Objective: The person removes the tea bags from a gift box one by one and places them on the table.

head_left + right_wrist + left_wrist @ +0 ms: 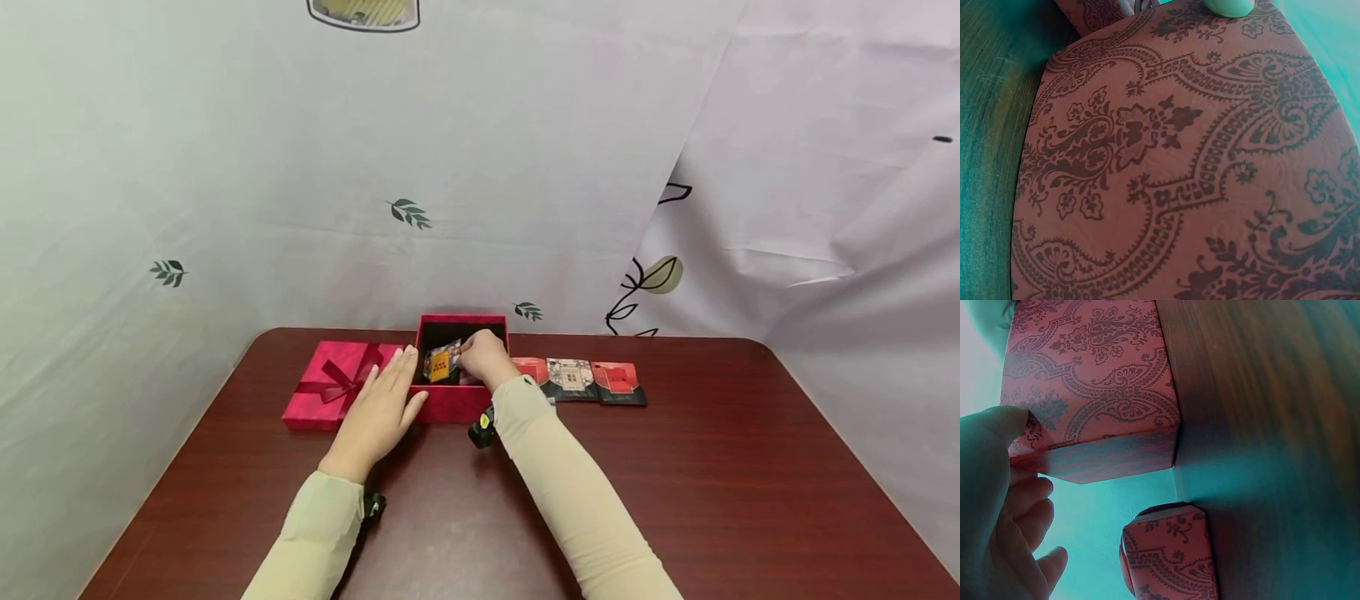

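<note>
An uncovered red patterned gift box [455, 404] with a dark inside stands at the back of the table. My right hand [486, 357] reaches over its right side, fingertips pinching the right edge of a black and orange sachet [440, 364] inside the box. The wrist hides part of the inside. My left hand [377, 414] lies along the box's left side, fingers extended; in the left wrist view, the thumb [1007, 422] touches the front corner. Only a fingertip [1230, 5] of the right hand shows at the top of the right wrist view.
The red lid [326, 379] with a dark ribbon bow lies left of the box. Right of the box lie several flat sachets in a row: a red one [531, 368], a cream one [572, 377] and another red one [618, 381]. A printed curtain [480, 167] hangs behind the table.
</note>
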Demonstrator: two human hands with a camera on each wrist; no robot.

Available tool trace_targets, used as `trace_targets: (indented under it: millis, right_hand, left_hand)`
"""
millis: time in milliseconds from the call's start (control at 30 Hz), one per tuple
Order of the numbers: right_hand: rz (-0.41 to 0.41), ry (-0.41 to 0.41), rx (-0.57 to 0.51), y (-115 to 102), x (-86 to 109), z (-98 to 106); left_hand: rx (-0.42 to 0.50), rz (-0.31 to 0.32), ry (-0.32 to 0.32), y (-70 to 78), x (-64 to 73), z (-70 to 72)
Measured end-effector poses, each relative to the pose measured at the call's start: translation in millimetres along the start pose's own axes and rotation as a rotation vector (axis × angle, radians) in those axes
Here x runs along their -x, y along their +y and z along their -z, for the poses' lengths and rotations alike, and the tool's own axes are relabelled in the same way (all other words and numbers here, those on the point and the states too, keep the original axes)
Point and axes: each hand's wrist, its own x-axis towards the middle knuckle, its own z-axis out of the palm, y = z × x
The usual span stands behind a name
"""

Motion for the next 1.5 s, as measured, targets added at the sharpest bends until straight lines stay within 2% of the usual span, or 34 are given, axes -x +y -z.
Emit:
trace_targets:
  millis: [167, 433, 567, 767, 967, 1233, 1500]
  right_hand:
    - [0.043, 0.022, 0.021, 0, 2.6, -1]
    - [0.218, 0.107, 0.191, -2, 8.9, 0]
    - [0.272, 0.136, 0.2, -3, 14.4, 5]
    - [0.301, 0.145, 0.078, -2, 25.5, 20]
    - [0.327, 0.146, -0.044, 10, 35.5, 33]
    - [0.314, 0.118, -0.229, 22, 49.7, 49]
    - [0.302, 0.078, -0.32, 31, 61.0, 64]
  left_hand:
    - [0.002, 0.004, -0.001, -0.1, 1.1, -0.7]
    - [-0.011, -0.005, 0.013, -0.9, 1.0, -1.0]
    - [-0.014, -0.001, 0.007, -1.0, 1.0, -1.5]
    - [-0.01, 0.01, -0.002, 0.1, 1.0, -0.5]
    - [-0.011, 0.012, -0.002, 0.3, 0.7, 0.1]
    - [-0.005, 0.006, -0.006, -0.4, 1.0, -0.6]
    - [-0.007, 0.005, -0.003, -1.4, 0.5, -0.9]
